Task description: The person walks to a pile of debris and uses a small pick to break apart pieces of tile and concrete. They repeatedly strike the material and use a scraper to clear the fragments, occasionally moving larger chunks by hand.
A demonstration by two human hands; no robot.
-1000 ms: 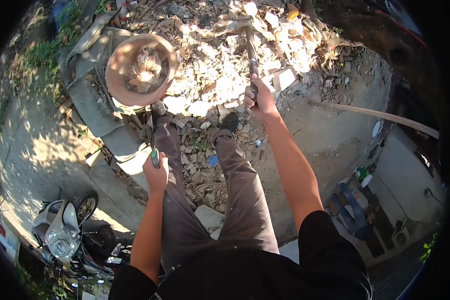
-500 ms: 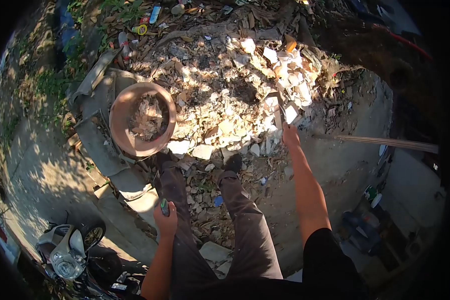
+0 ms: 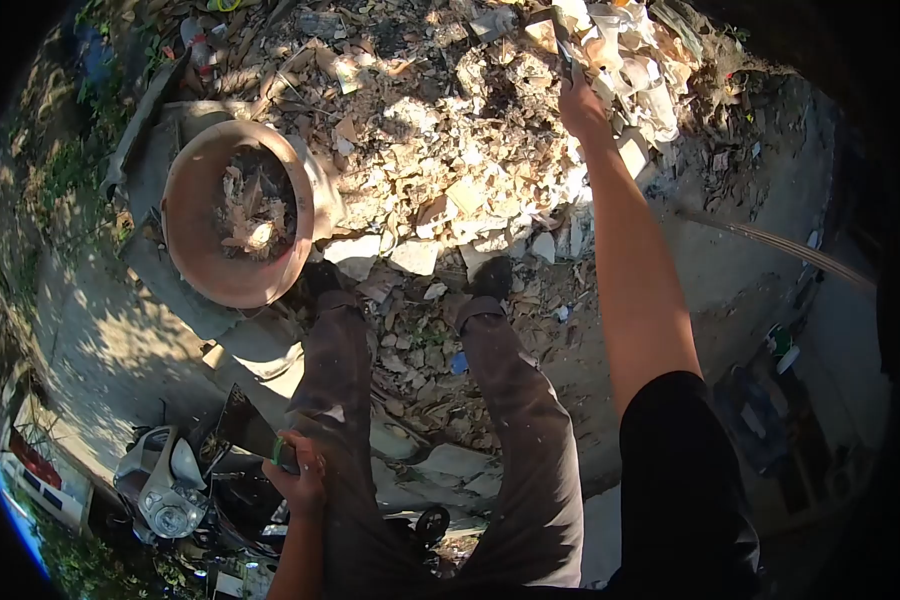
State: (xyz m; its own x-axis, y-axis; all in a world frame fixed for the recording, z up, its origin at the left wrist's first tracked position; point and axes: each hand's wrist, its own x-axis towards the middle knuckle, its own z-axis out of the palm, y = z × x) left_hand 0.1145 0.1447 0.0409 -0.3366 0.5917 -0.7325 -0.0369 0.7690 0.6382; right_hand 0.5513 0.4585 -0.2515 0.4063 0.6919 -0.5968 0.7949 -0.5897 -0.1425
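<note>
My left hand (image 3: 298,475) is closed around the green and dark handle of a flat-bladed hand tool (image 3: 248,422), held beside my left thigh. Its broad dark blade points up and to the left. With my arm stretched far forward, my right hand (image 3: 582,108) grips a second narrow-looking tool (image 3: 563,42), whose exact kind I cannot make out. That tool's end lies among pale scraps (image 3: 635,75) at the far side of the heap. Left of the heap stands a round terracotta-coloured pot (image 3: 185,210) with dry leaves and debris (image 3: 255,215) inside.
Dry leaves and broken pieces (image 3: 450,150) cover the ground before my feet. A parked motorbike (image 3: 170,490) stands at lower left. A thin bundle of sticks (image 3: 790,245) juts in from the right. A plastic bottle (image 3: 198,45) lies at upper left.
My right hand has reached farther forward with its tool, toward the pale scraps. My left hand has moved down and left, its tool's blade now showing. The view has shifted.
</note>
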